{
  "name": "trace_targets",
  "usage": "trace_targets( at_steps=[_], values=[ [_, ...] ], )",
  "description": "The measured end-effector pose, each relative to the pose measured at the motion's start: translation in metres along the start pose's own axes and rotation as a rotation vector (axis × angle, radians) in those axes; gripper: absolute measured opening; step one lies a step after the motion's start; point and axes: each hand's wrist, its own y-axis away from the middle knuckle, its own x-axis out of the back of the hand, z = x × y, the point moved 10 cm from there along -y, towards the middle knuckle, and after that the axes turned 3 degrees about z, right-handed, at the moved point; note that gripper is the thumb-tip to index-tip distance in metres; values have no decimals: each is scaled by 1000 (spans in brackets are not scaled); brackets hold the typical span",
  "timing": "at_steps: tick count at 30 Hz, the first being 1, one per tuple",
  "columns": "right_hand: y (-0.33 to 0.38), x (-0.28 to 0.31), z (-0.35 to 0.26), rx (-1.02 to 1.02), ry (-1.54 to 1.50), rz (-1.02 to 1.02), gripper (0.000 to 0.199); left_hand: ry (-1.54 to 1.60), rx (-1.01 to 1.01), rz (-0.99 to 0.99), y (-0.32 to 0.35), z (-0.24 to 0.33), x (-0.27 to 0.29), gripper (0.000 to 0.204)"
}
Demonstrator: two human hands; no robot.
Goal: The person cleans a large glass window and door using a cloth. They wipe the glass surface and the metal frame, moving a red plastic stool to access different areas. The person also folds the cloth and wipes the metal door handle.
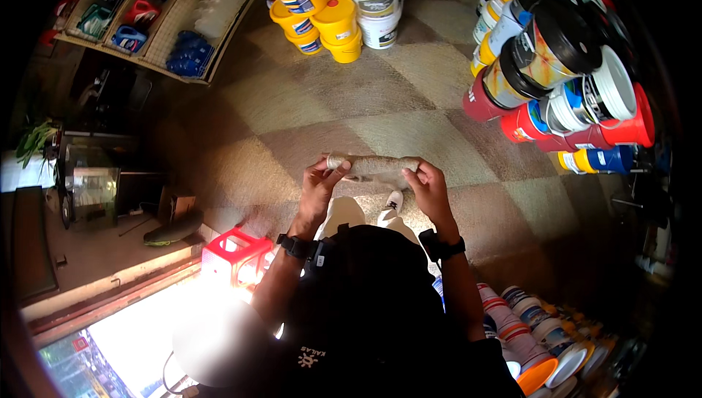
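Together, left grip [318, 186], right grip [430, 189] hold beige roll [374, 165] crosswise, thumbs inward.

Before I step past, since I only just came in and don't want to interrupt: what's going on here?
A person's left hand and right hand grip opposite ends of a beige roll, held roughly level above the checkered floor. Its material is hard to tell. Stacked yellow and white buckets stand ahead; a red plastic stool is on the left.

Harsh glare whitens the lower left while the bent edges darken.
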Motion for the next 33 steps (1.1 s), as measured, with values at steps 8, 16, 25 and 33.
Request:
trace_targets(
  at_steps=[8,16,25,33],
  values=[
    [-80,-85,-38,14,16,-246,21,-214,-174,194,-14,67,69,23],
    [-174,-234,-89,128,-30,-448,23,-25,-224,243,-50,116,179,31],
    [-241,-425,-98,238,148,-571,27,-232,-207,574,-85,158,329,27],
    [-140,-596,-72,117,171,-1239,25,78,-251,1313,77,83,394,26]
  ],
)
